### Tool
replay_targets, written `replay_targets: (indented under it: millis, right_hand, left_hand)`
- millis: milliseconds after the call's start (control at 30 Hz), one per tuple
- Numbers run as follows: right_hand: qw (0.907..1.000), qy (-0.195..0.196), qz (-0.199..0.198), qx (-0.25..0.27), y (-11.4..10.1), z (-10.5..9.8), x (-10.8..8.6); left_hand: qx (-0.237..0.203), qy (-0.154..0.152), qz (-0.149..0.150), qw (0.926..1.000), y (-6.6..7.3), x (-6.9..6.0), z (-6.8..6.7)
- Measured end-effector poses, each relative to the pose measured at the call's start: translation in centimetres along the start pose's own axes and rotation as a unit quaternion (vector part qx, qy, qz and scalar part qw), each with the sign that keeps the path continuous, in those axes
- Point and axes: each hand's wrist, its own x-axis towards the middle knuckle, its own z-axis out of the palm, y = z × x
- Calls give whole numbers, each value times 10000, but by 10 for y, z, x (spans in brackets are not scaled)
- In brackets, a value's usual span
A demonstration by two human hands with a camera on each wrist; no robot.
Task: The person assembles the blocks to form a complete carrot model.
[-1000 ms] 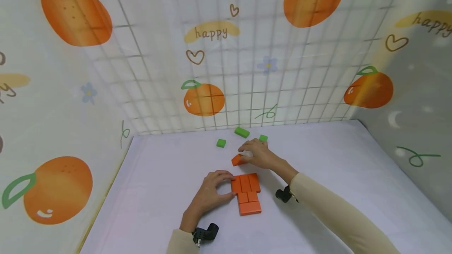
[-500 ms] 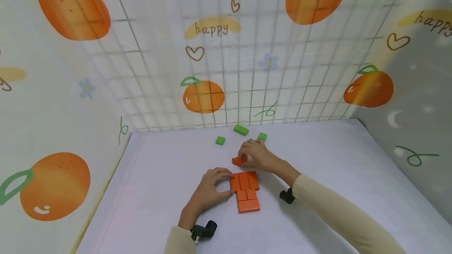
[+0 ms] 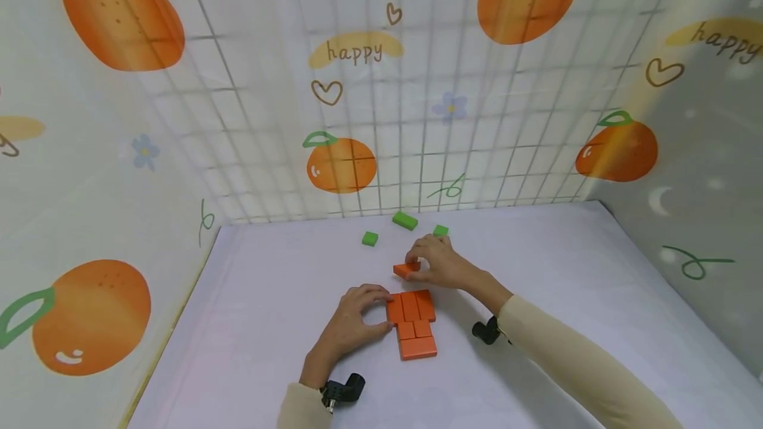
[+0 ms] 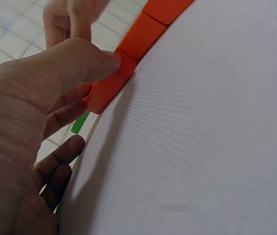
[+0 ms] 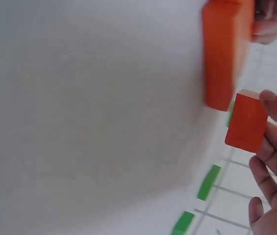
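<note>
Several flat orange blocks (image 3: 417, 347) lie fitted together on the white table, three upright ones side by side above smaller ones and a wide one at the near end. My left hand (image 3: 350, 324) holds the leftmost upright orange block (image 3: 395, 310) between thumb and fingers; in the left wrist view the thumb presses that block's (image 4: 110, 88) near end. Just beyond the group, my right hand (image 3: 441, 263) pinches a separate orange block (image 3: 404, 271). The right wrist view shows this block (image 5: 246, 122) between thumb and fingertips, slightly apart from the group.
Behind the right hand lie a small green block (image 3: 370, 239), a longer green block (image 3: 405, 220) and another small green one (image 3: 441, 231), partly hidden by the hand. A printed curtain (image 3: 262, 131) stands along the table's back and sides.
The orange block in my right hand has turned, from tilted to lying more level across, and has shifted slightly right. My left hand stays at the group's left edge.
</note>
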Motion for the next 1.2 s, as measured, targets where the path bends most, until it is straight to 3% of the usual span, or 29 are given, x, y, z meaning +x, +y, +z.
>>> replay_targets:
  millis: [333, 600, 867, 1200]
  right_hand:
    - [9991, 367, -193, -12, -26, -26, -38]
    - [9975, 546, -428, 126, -53, -29, -78]
    - [9967, 610, -531, -23, -75, -22, -108]
    - [9956, 511, -783, -98, -90, 5, -130]
  left_hand:
    - [61, -28, -84, 9999, -3, 1, 2]
    - [28, 34, -13, 10000, -3, -1, 2]
    - [-17, 43, 87, 10000, -3, -1, 1]
    - [4, 117, 189, 9998, -2, -1, 2]
